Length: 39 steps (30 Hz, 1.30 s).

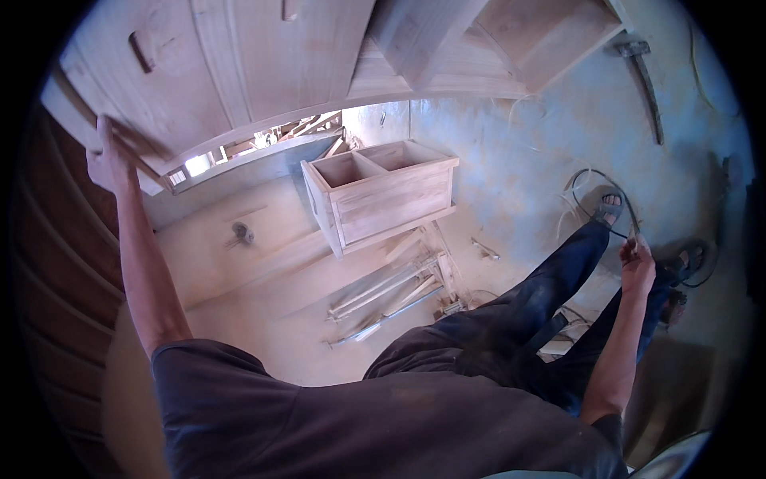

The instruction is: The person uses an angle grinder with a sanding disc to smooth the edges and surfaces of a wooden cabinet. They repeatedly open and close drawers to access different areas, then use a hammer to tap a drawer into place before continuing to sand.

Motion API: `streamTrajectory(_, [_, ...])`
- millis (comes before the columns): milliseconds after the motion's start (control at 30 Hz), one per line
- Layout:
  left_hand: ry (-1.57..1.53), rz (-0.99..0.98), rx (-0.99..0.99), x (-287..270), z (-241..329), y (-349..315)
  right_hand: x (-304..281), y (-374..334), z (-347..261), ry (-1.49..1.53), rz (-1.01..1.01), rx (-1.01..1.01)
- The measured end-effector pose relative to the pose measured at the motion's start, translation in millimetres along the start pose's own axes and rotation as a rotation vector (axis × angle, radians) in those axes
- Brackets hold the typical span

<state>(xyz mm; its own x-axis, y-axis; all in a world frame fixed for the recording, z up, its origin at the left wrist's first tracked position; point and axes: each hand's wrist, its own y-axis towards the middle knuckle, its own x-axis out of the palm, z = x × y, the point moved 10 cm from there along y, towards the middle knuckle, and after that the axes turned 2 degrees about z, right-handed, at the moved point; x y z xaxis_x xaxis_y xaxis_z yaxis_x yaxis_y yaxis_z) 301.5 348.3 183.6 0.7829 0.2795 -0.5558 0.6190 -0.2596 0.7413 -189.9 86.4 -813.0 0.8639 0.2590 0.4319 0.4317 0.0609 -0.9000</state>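
At the far left, my left hand [112, 166] grips the edge of a large pale wooden cabinet [231, 80] with panelled faces and slot-like cutouts. Some of its fingers are hidden. Low on the right, my right hand [637, 265] is closed on a thin dark cable [576, 180], which rises from the fingers in a loop near my sandalled foot. Between the hands, apart from both, stands a wooden box [392, 201] with two open compartments.
A hammer [648, 92] with a wooden handle lies on the dusty floor at upper right. Wood strips [391, 297] are piled in front of the box. My feet in sandals [608, 209] are on the right. Dark curved ridges [64, 303] line the left side.
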Motion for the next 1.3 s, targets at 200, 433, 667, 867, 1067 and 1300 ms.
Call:
streamTrajectory(200, [0.023, 0.084, -0.136, 8.1, -43.7, -8.5, 86.0, -66.7, -46.3, 0.128, -0.272, -0.052])
streamTrajectory(433, [0.016, 0.144, -0.165, -4.4, -61.7, -3.8, 83.9, -69.5, -66.2, 0.129, -0.299, -0.072])
streamTrajectory(667, [0.042, -0.131, -0.023, 16.7, -33.1, -12.5, -29.6, 15.5, 9.8, -0.094, -0.102, -0.007])
streamTrajectory(867, [-0.115, -0.55, 0.145, 19.2, -57.7, -8.7, 331.8, -136.7, 13.4, -0.195, -0.432, -0.008])
streamTrajectory(1067, [-0.545, -0.549, 0.051, 31.8, -54.5, -16.7, 630.2, -268.7, -30.4, -0.18, -0.788, -0.241])
streamTrajectory(1300, [-0.477, -0.419, 0.269, 42.7, -65.4, -5.7, 726.9, -279.1, -50.0, -0.168, -0.488, -0.361])
